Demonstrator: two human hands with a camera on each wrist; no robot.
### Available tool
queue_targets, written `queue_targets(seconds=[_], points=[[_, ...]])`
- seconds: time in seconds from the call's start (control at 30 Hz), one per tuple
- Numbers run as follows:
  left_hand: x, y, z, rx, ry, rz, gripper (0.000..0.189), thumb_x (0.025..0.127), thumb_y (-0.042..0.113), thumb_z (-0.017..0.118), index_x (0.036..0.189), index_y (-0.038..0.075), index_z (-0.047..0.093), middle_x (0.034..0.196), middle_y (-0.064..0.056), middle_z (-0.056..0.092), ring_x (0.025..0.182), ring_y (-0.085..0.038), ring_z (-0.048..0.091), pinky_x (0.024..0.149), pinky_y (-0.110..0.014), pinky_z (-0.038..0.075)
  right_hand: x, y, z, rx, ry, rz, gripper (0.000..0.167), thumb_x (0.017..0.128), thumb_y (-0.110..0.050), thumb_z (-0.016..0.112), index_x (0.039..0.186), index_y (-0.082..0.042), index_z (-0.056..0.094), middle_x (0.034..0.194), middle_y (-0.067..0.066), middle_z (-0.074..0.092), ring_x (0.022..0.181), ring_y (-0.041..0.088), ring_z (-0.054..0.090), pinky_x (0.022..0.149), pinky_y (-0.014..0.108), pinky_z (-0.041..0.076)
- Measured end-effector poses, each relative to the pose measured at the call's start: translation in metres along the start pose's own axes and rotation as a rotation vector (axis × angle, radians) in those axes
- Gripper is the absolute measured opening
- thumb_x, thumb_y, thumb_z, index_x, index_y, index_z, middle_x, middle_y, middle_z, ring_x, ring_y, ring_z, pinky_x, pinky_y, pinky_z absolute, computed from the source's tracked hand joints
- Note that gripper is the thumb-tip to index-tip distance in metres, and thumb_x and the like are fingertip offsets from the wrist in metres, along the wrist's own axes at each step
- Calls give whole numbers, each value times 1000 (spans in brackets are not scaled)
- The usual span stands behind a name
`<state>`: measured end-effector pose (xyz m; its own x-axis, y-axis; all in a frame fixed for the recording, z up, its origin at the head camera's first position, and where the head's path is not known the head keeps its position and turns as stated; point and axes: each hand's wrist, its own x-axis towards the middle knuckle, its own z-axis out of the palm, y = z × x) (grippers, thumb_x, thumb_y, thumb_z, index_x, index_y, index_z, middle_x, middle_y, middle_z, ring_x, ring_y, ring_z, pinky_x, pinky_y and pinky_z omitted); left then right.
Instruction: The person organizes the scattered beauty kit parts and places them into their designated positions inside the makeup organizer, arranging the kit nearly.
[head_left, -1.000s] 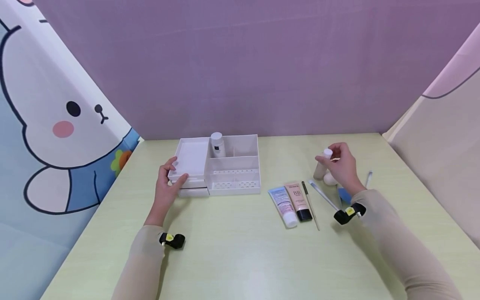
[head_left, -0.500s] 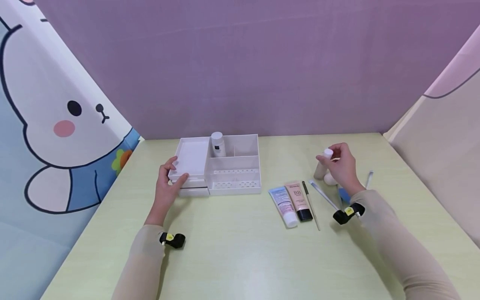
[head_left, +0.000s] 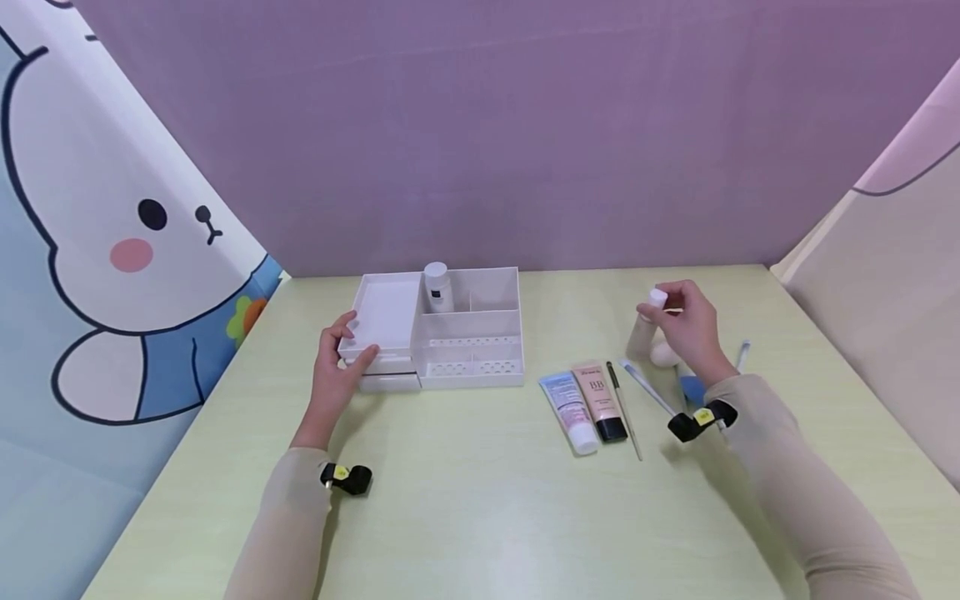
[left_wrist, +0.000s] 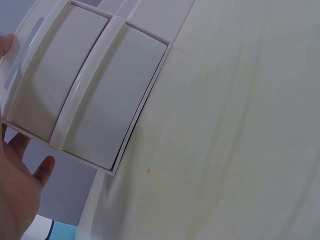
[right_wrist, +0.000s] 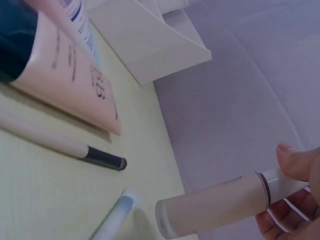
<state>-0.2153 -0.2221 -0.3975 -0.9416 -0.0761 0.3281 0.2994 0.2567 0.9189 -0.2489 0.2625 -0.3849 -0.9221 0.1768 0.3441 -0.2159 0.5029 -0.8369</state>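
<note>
A white desktop makeup organizer (head_left: pixel 472 333) stands at the back of the table, drawers on its left and sections on its right. My left hand (head_left: pixel 330 379) grips its left side, thumb over the front top edge; two drawer fronts (left_wrist: pixel 115 95) show in the left wrist view. A white-capped bottle (head_left: pixel 437 287) stands in the back section. My right hand (head_left: pixel 692 329) pinches the white cap of a beige foundation bottle (right_wrist: pixel 215 207). The bottle tilts, its base seemingly just off the table. Beside it sits a pale round object (head_left: pixel 663 354), partly hidden by the hand.
A blue-and-white tube (head_left: pixel 570 412), a BB cream tube (head_left: pixel 599 404) and a slim makeup brush (head_left: pixel 625 410) lie front-left of my right hand. Nearer are a white-handled stick (head_left: pixel 647 387) and a blue item (head_left: pixel 692 387) under the wrist. A purple backdrop (head_left: pixel 480 133) rises behind.
My right hand has moved slightly up and to the right with the foundation bottle. The left hand keeps its place on the organizer; the whole view has shifted slightly.
</note>
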Motion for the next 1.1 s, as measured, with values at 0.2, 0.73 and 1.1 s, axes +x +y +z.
queue_targets(seconds=[0.2,0.73,1.1], points=[[0,0,0,-1,0,-12,37,93,0,65,112,-9,36,156,-15,36,140,-27,32,105,-29,28,1,-8,3,34,-3,-40,38,89,-4,73,120,10,56,102,8,61,86,-2,54,77,11,45],[0,-2,1,-12,3,12,36,92,-1,66,110,-9,35,155,-17,37,143,-27,29,108,-30,25,8,-23,14,43,-41,-88,34,89,0,71,121,9,61,103,9,64,87,0,56,79,14,46],[0,-1,1,-22,-2,-4,36,93,-1,65,111,-9,35,156,-16,35,143,-27,28,109,-32,25,10,-40,24,51,-110,-61,38,92,-2,69,127,7,59,115,21,62,91,3,55,82,15,46]])
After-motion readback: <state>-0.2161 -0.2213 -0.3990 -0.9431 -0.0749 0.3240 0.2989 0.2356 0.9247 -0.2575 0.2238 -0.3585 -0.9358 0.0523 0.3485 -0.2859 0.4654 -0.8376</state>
